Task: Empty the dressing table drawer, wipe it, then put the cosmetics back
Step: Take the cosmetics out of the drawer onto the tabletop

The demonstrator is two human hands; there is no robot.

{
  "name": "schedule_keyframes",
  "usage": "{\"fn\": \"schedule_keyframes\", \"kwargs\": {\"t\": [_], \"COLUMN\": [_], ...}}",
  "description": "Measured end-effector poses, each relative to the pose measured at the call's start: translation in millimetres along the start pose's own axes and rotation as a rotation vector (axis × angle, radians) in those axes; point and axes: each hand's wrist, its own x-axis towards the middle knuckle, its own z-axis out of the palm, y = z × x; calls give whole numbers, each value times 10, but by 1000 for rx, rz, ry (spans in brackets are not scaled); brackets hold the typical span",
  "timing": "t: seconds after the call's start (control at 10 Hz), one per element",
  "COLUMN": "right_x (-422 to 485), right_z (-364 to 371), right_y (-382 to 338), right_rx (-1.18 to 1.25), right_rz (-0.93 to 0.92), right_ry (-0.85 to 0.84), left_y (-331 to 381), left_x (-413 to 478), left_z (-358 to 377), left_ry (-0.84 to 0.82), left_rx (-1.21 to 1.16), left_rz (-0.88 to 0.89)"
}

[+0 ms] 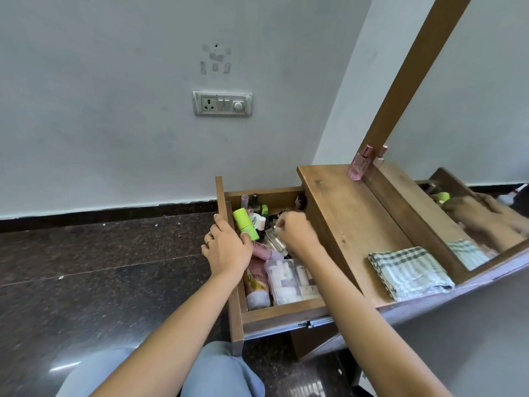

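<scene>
The wooden drawer stands pulled out, full of cosmetics. Inside lie a lime green bottle, a pink tube, a peach tube with a white cap, a clear box of small items and several small bottles at the back. My left hand grips the drawer's front panel, thumb inside. My right hand is curled over the small bottles in the drawer's middle; what its fingers pinch is hidden.
The wooden table top carries a folded checked cloth and a pink perfume bottle against the mirror. Dark stone floor lies to the left, a wall with a socket panel behind. My knees are below.
</scene>
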Motion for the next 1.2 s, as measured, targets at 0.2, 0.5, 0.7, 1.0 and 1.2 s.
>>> {"fn": "schedule_keyframes", "kwargs": {"t": [0.2, 0.5, 0.7, 1.0, 1.2], "right_x": [59, 139, 190, 265, 196], "right_z": [357, 342, 163, 63, 217], "right_y": [105, 162, 166, 209, 337], "right_rx": [-154, -267, -261, -115, 264], "right_rz": [87, 61, 10, -9, 62], "right_ry": [-38, -46, 8, 49, 117], "left_y": [13, 5, -5, 2, -4], "left_x": [-33, -13, 2, -3, 7], "left_z": [-9, 9, 22, 20, 33], "left_ry": [1, 4, 8, 1, 7], "left_rx": [2, 4, 0, -13, -5], "left_rz": [8, 8, 14, 8, 9]}}
